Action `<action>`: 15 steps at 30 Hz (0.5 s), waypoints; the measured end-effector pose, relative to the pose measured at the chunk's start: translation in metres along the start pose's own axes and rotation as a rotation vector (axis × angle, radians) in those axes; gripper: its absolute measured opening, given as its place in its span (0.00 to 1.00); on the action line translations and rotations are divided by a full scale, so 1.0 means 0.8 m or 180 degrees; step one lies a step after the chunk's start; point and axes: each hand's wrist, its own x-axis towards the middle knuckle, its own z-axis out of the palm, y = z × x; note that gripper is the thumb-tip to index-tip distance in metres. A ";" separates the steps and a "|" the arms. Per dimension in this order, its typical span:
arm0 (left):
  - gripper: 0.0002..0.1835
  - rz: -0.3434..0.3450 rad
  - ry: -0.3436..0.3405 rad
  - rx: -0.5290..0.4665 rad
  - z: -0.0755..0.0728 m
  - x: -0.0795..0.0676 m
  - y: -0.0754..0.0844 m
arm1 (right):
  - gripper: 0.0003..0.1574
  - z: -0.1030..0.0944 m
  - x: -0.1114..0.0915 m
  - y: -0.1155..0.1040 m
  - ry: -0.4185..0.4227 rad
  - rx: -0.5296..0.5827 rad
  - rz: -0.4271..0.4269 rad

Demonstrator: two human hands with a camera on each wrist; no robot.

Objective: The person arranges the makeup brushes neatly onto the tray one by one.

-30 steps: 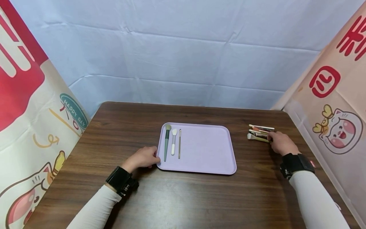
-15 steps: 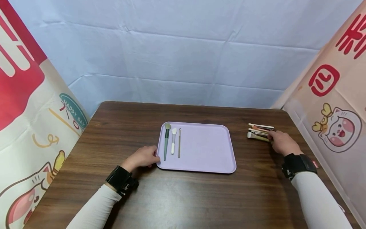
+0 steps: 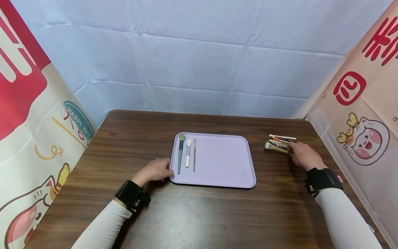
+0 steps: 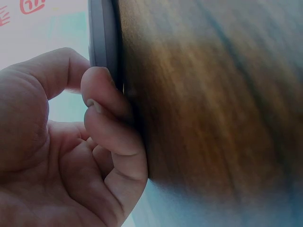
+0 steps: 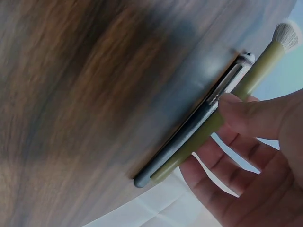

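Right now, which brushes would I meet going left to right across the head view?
Green brush → white-handled brush → thin brush → bunched brushes right of the lilac tray.

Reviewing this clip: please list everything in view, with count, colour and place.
tray: 1, lilac, on the table
green brush: 1, green, leftmost on the tray
white brush: 1, white and grey, second from left on the tray
thin brush: 1, brownish, third on the tray
olive brush: 1, olive with pale bristles, in the right grip
brush pile: several, too overlapped to count, cream, orange and dark, right of the tray
table: 1, dark brown
backdrop: 1, pale blue, behind the table
printed cloths: 2, red-and-white left, peach right
sleeves: 2, white, one per arm
wrist straps: 2, black, one per wrist
left grip: 1, bare, at the tray's near left corner
right grip: 1, bare, pinching the olive brush
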 end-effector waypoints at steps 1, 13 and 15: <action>0.07 -0.0003 0.0003 0.0007 0.000 0.000 0.000 | 0.08 0.000 0.000 -0.002 0.0007 -0.0006 -0.0007; 0.06 0.0007 0.0014 0.0022 0.000 0.001 -0.001 | 0.15 -0.008 0.006 -0.035 -0.0113 -0.0075 -0.0021; 0.06 0.0018 0.0031 0.0039 0.001 0.001 -0.001 | 0.18 -0.008 0.008 -0.041 -0.0164 -0.0088 -0.0003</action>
